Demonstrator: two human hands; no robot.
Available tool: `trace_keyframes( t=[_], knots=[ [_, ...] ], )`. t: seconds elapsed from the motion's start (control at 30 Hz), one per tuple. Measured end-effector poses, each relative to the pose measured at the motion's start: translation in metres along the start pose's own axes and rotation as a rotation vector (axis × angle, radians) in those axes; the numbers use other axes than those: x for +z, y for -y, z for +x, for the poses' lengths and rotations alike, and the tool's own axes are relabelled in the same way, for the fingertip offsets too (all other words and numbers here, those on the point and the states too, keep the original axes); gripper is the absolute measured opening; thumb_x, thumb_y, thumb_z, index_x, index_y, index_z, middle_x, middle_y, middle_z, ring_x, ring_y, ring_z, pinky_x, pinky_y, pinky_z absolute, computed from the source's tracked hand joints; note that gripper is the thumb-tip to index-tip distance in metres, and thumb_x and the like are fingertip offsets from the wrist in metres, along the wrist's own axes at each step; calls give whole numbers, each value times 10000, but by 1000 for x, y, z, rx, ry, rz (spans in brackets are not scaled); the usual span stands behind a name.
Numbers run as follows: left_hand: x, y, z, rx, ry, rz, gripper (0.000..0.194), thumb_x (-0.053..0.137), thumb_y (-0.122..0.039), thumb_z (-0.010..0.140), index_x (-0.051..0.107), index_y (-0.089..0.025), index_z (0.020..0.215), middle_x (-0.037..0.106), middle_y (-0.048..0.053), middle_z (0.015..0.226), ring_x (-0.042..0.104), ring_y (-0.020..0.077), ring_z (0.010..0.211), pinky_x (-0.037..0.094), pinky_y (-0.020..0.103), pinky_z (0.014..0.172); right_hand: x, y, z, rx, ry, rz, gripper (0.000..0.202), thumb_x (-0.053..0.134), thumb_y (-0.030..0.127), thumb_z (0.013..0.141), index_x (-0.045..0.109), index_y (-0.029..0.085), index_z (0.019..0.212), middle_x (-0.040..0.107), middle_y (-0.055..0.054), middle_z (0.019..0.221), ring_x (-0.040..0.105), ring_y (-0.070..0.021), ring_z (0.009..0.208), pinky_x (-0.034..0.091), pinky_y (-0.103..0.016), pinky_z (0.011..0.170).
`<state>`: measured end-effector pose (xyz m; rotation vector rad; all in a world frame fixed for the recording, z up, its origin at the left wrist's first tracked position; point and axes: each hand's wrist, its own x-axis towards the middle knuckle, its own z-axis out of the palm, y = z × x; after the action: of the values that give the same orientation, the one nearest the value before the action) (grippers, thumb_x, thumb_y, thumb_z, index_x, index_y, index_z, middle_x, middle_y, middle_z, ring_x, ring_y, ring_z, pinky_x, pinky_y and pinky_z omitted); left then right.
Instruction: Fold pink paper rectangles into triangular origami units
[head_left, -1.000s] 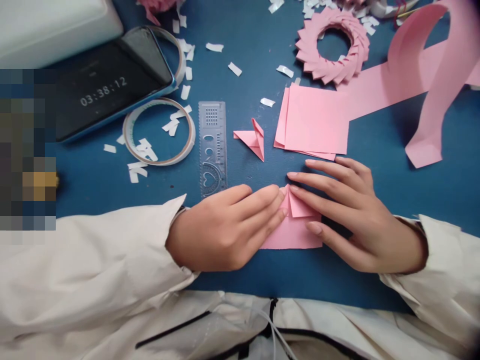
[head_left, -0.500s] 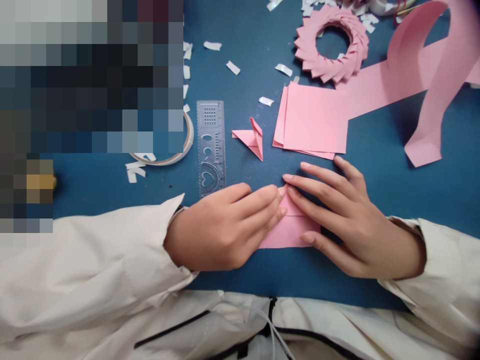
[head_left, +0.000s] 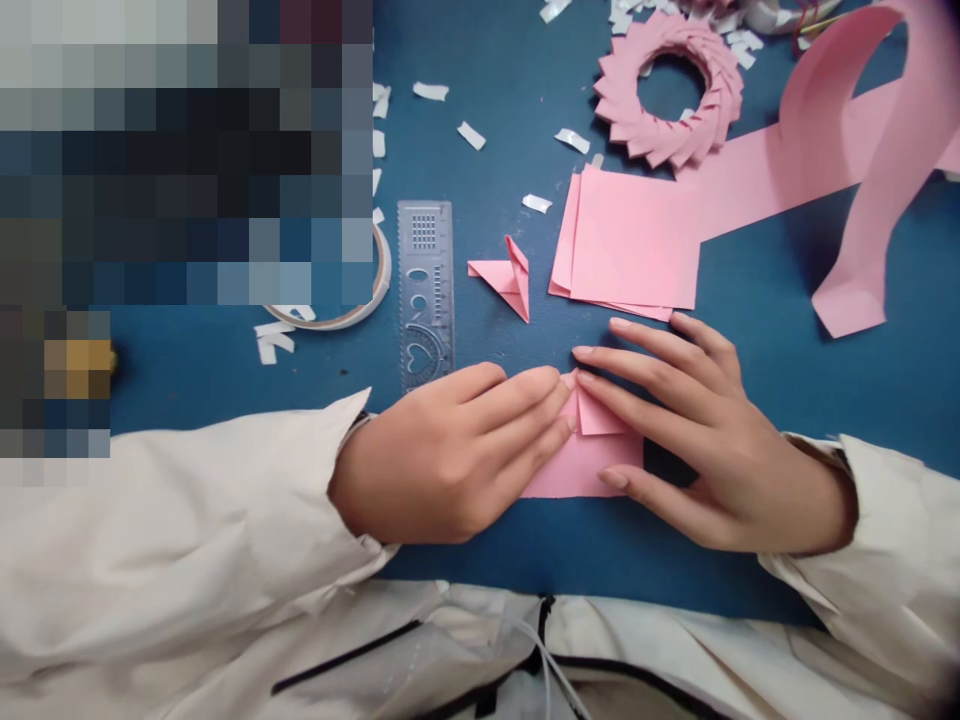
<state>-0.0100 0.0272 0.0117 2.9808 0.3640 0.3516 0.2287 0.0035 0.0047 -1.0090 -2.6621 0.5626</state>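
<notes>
A pink sheet of paper point(head_left: 585, 475) lies on the blue table, with folded flaps meeting at a point at its top. My left hand point(head_left: 457, 450) is closed, its bunched fingertips gripping the left fold near the centre crease. Fingers apart, my right hand point(head_left: 675, 430) rests over the right flap, thumb on the sheet's lower right part. Both hands cover parts of the paper. Just beyond them sit a small folded pink paper piece point(head_left: 510, 280) and a stack of pink paper squares point(head_left: 637, 240).
A clear plastic ruler point(head_left: 426, 290) lies left of the folded piece. Behind the stack are a pink paper ring point(head_left: 615, 95) and a long curling pink strip point(head_left: 772, 185). White scraps point(head_left: 471, 135) are scattered about, and a tape roll point(head_left: 382, 270) shows at left.
The right flap's inner edge now stands visible beside the left fingers, which hold the left side of the fold. Both hands have barely shifted; the whole view has slid slightly right.
</notes>
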Motion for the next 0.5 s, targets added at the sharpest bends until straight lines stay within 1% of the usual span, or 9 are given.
trace_keyframes(
  t=[0.13, 0.23, 0.3, 0.43, 0.5],
  knots=[
    [1, 0, -1, -6, 3, -19, 304, 446, -177, 884, 561, -17, 1116, 581, 204, 1145, 529, 313, 1097, 511, 393, 771, 0, -1, 0, -1, -16, 8, 490, 505, 348, 821, 452, 117, 1251, 438, -108, 1331, 309, -291, 1288, 207, -556, 1055],
    [1, 2, 0, -4, 1, -31, 297, 456, -167, 877, 560, -15, 1109, 582, 209, 1140, 532, 311, 1092, 507, 392, 765, 1, -1, 0, 5, -39, 11, 451, 492, 309, 824, 462, 138, 1241, 451, -98, 1322, 318, -280, 1285, 222, -549, 1052],
    [2, 5, 0, 0, -7, -47, 286, 447, -168, 877, 563, -29, 1099, 585, 195, 1142, 541, 299, 1079, 504, 385, 755, 1, -1, 0, 12, -52, 3, 434, 489, 292, 828, 464, 154, 1239, 463, -90, 1313, 328, -271, 1281, 237, -542, 1050],
    [3, 10, 0, -13, -48, -84, 237, 453, -173, 873, 573, -84, 1057, 602, 132, 1144, 559, 249, 1053, 498, 360, 754, 1, -1, 0, -18, -34, -87, 471, 491, 349, 842, 431, 153, 1267, 446, -94, 1328, 319, -276, 1287, 244, -556, 1042],
    [3, 12, -1, -1, -62, -67, 231, 461, -173, 870, 569, -82, 1053, 608, 131, 1134, 559, 243, 1056, 494, 356, 753, 2, 0, 1, -40, -32, -149, 503, 492, 393, 846, 416, 145, 1277, 431, -94, 1340, 314, -281, 1289, 236, -568, 1043]
  ],
)
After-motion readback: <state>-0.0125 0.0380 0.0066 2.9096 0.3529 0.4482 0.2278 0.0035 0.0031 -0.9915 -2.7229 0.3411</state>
